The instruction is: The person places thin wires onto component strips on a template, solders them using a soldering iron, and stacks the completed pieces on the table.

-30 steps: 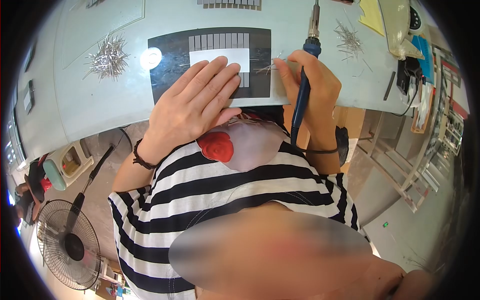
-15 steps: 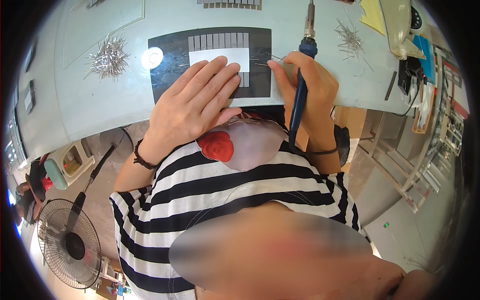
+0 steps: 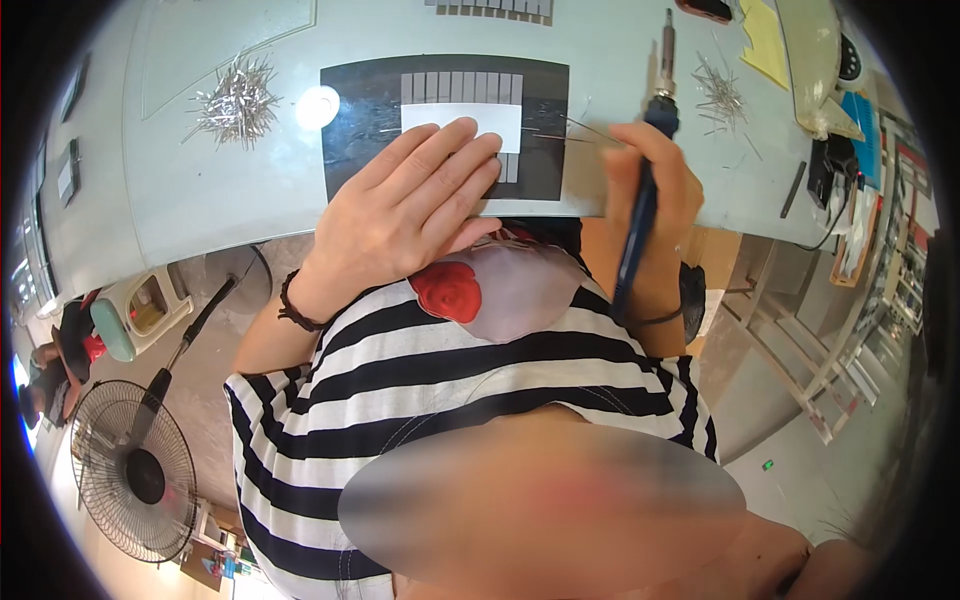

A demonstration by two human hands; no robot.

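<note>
My left hand (image 3: 405, 195) lies flat with its fingers stretched out, pressing on a white card (image 3: 465, 118). Under the card is a row of narrow grey strips (image 3: 462, 88) on a black board (image 3: 545, 90). My right hand (image 3: 668, 185), just right of the board, is closed round a soldering iron (image 3: 635, 245) with a blue handle. The iron's metal tip points away from me. Thin wire-like metal pieces (image 3: 590, 130) reach from near my right fingertips toward the board's edge; motion blur hides whether they are pinched.
A heap of thin metal leads (image 3: 238, 102) lies left of the board, and a looser pile (image 3: 720, 92) lies on the right. More grey strips (image 3: 490, 10) lie at the back. A yellow sheet (image 3: 765, 45) and a black stick (image 3: 793, 190) are on the right. A fan (image 3: 145, 475) stands at lower left.
My right hand has moved right with the soldering iron, away from the board's edge. My left hand stays on the card. The whole view has shifted slightly.
</note>
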